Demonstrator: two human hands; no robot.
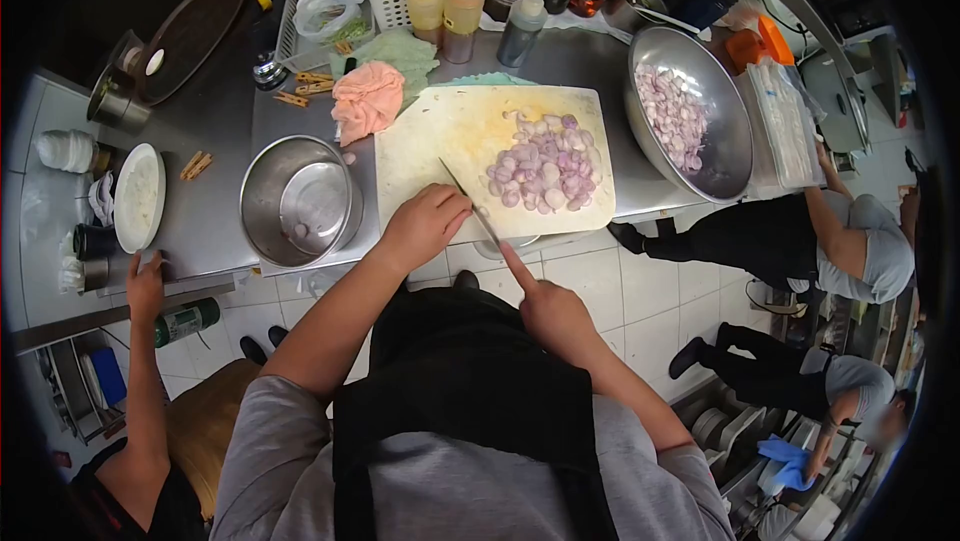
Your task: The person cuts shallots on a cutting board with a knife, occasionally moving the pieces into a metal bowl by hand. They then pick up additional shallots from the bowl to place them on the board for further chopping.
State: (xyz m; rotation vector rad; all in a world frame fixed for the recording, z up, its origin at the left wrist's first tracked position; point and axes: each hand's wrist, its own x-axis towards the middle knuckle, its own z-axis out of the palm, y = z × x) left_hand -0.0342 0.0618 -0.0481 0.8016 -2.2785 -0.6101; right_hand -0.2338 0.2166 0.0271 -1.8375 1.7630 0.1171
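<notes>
My right hand (558, 316) grips a kitchen knife (470, 196), its index finger stretched along the top of the blade. The blade lies slanted over the front edge of a white cutting board (425, 146). On the blade's left side, my left hand (430, 226) has its fingers bunched against the board, pinching a small shallot mostly hidden by the fingertips. A pale shallot piece (481, 211) shows just right of the blade. Peeled shallots (548, 166) are heaped on the board's right half.
A steel bowl of cut shallots (672, 116) stands to the right, a steel pot (300, 196) to the left. Behind are a pink cloth (367, 99) and squeeze bottles (462, 16). A co-worker's hand (146, 276) is near a white plate (139, 198); two people stand at right.
</notes>
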